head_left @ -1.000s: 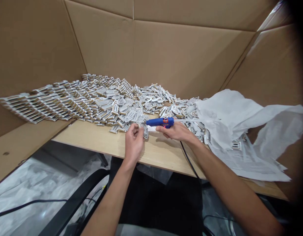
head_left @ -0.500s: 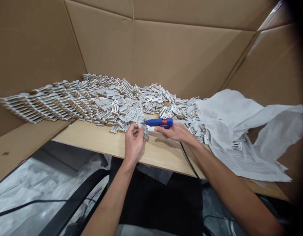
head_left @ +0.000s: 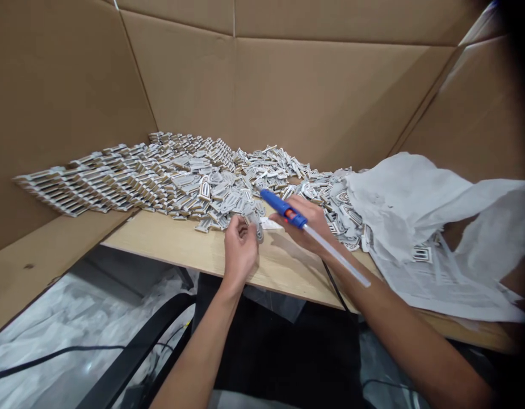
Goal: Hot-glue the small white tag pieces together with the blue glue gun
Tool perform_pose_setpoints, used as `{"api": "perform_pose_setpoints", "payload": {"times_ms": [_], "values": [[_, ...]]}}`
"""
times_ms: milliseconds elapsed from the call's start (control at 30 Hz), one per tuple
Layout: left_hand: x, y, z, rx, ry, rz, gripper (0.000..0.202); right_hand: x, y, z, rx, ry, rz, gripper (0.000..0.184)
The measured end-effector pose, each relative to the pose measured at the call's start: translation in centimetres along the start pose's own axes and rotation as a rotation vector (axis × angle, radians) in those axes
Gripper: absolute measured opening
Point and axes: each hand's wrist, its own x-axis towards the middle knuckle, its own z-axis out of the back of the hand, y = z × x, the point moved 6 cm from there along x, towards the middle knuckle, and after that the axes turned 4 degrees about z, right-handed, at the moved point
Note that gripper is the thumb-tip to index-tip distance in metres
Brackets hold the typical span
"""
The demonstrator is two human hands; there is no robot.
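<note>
My right hand (head_left: 309, 224) is closed around a blue hot glue gun (head_left: 283, 208). Its nozzle points up and to the left, and a long translucent glue stick (head_left: 336, 254) sticks out of its back end. My left hand (head_left: 240, 241) pinches a small grey flat cut-out piece (head_left: 257, 227) between thumb and fingers, just left of the gun and above the wooden table (head_left: 194, 250). Behind both hands lies a loose heap of similar grey and white cut-out pieces (head_left: 232, 199). A white paper slip (head_left: 271, 223) rests between my hands.
Neatly overlapped rows of pieces (head_left: 113, 182) fill the table's left side. Crumpled white paper sheets (head_left: 407, 199) cover the right side. Cardboard walls (head_left: 330, 96) enclose the back and sides. A black cord (head_left: 335, 287) hangs over the front edge beside my right arm.
The glue gun has tilted, its nozzle rising and its rear end with the glue stick swinging down toward my right forearm. My left hand still pinches the piece. The view has shifted slightly.
</note>
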Motion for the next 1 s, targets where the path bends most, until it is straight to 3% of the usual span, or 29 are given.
{"api": "perform_pose_setpoints", "payload": {"times_ms": [100, 300, 467, 567, 700, 800, 933, 1000], "values": [[-0.2, 0.0, -0.2, 0.007, 0.016, 0.005, 0.016, 0.2, -0.6, 1.2, -0.018, -0.121, -0.128, 0.049], [0.7, -0.4, 0.7, 0.059, 0.041, 0.033, 0.018, -0.5, -3.2, 1.4, 0.076, -0.152, -0.465, 0.053], [5.7, -3.9, 4.0, 0.21, -0.04, 0.033, 0.04, -0.8, -4.3, 1.8, 0.164, -0.177, -0.619, 0.053], [9.8, -7.1, 5.2, 0.418, -0.095, -0.021, 0.024, -0.8, -4.7, 2.1, 0.183, -0.201, -0.652, 0.055], [13.9, -9.7, 4.3, 0.819, -0.067, -0.028, 0.014, -0.8, -5.4, 2.0, 0.213, -0.189, -0.666, 0.058], [15.4, -10.2, 2.8, 1.074, -0.027, -0.056, 0.014, -0.6, -5.8, 2.1, 0.218, -0.174, -0.65, 0.056], [17.5, -9.4, 1.5, 1.168, 0.009, -0.079, 0.013, -0.5, -6.1, 2.1, 0.243, -0.165, -0.643, 0.054], [18.8, -8.8, 1.4, 1.081, 0.013, -0.068, 0.018, -0.5, -6.3, 2.1, 0.26, -0.164, -0.652, 0.054]]}}
